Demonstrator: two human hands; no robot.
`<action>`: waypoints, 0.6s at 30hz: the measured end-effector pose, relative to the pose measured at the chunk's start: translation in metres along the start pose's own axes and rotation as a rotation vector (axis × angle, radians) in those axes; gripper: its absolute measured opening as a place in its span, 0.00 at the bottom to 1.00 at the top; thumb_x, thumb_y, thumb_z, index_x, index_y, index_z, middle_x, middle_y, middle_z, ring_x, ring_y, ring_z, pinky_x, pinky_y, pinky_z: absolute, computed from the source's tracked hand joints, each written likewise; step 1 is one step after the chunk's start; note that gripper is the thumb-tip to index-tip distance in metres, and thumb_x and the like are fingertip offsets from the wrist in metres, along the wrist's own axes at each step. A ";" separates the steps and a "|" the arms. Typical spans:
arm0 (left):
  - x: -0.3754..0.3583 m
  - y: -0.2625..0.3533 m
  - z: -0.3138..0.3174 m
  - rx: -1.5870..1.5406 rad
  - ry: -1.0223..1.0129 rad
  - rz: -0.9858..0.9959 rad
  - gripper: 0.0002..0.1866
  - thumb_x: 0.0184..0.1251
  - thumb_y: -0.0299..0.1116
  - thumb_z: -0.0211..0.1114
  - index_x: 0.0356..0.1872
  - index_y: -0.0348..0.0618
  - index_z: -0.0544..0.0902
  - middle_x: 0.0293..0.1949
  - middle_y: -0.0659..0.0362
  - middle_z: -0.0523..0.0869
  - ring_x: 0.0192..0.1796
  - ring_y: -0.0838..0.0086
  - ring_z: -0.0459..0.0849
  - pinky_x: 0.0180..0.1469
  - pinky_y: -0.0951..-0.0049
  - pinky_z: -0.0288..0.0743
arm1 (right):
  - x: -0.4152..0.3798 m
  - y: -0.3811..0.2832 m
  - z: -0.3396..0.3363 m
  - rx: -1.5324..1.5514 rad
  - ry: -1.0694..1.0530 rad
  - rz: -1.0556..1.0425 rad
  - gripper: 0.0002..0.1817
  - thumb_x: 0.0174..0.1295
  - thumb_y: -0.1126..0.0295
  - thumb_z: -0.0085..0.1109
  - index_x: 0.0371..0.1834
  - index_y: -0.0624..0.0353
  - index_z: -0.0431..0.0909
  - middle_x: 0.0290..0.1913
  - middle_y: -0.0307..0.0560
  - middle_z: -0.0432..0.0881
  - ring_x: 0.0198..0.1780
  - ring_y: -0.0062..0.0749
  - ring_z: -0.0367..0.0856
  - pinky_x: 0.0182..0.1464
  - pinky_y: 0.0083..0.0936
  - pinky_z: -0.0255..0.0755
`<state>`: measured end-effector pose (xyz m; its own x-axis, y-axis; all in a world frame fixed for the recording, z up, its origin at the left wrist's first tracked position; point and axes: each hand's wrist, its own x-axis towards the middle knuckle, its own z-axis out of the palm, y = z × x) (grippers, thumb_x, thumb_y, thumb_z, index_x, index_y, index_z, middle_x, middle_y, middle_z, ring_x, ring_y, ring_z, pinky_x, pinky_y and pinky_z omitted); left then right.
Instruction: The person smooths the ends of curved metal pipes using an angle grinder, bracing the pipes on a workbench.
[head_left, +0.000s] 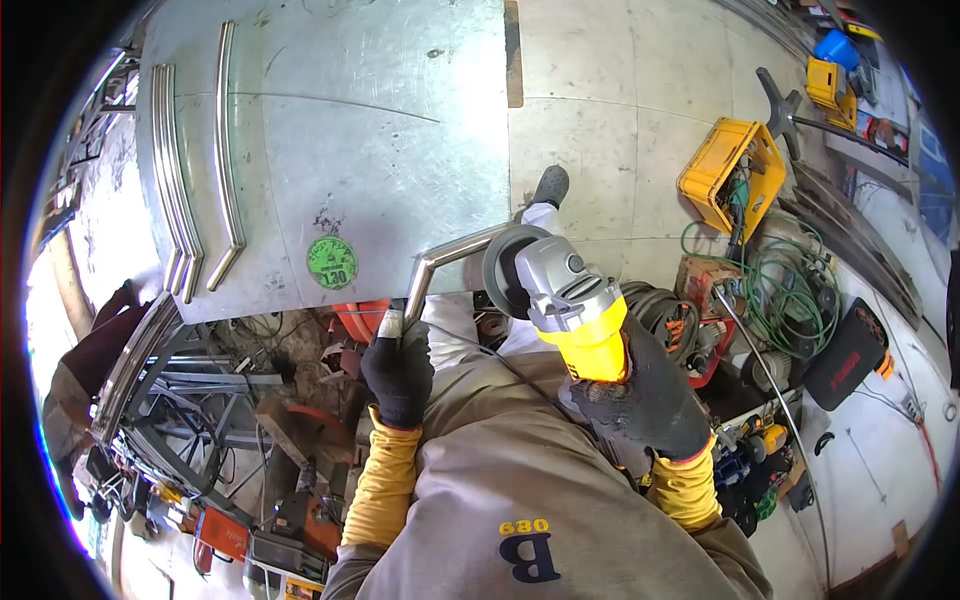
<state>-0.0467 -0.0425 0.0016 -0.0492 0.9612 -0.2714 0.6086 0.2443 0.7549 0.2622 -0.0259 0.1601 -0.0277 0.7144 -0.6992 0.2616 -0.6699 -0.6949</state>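
Note:
My left hand [398, 378], in a dark glove, is closed round the short end of a bent metal tube [455, 252] at the near edge of the metal table. From its bend the tube's longer arm runs right, to the grinding disc. My right hand [645, 395], gloved too, grips the yellow body of an angle grinder [575, 300]. The grinder's disc [508, 270] overlaps the far end of the tube in this view. Several more bent tubes [172, 185] lie side by side on the table's left, with a single bent tube [226, 150] beside them.
The metal table [380, 170] bears a round green sticker [332, 262]. To the right on the floor are a yellow crate [722, 185], a coiled green hose [790, 290] and a black case [846, 355]. A metal frame [215, 400] and tools crowd the lower left.

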 end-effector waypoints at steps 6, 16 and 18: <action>-0.001 0.003 -0.002 -0.160 -0.053 -0.182 0.07 0.82 0.29 0.66 0.39 0.42 0.83 0.23 0.65 0.78 0.24 0.79 0.76 0.29 0.71 0.72 | -0.005 0.010 -0.003 0.038 -0.050 0.103 0.37 0.60 0.62 0.86 0.71 0.58 0.79 0.53 0.48 0.88 0.50 0.41 0.87 0.57 0.39 0.82; 0.004 0.022 -0.012 -0.153 -0.104 -0.218 0.06 0.83 0.28 0.63 0.41 0.41 0.82 0.25 0.65 0.77 0.26 0.82 0.75 0.30 0.73 0.71 | 0.005 0.017 0.005 0.005 0.047 -0.028 0.36 0.59 0.60 0.85 0.69 0.59 0.79 0.50 0.52 0.86 0.48 0.46 0.87 0.54 0.41 0.81; 0.007 0.032 -0.018 -0.149 -0.135 -0.250 0.06 0.83 0.27 0.62 0.41 0.40 0.82 0.25 0.65 0.78 0.26 0.81 0.76 0.30 0.73 0.71 | -0.001 0.018 0.005 -0.048 0.039 0.019 0.36 0.59 0.60 0.85 0.68 0.59 0.79 0.50 0.54 0.85 0.48 0.51 0.86 0.53 0.44 0.81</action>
<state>-0.0424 -0.0260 0.0346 -0.0713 0.8456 -0.5290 0.4678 0.4967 0.7310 0.2625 -0.0397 0.1479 0.0153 0.7097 -0.7043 0.3077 -0.6736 -0.6720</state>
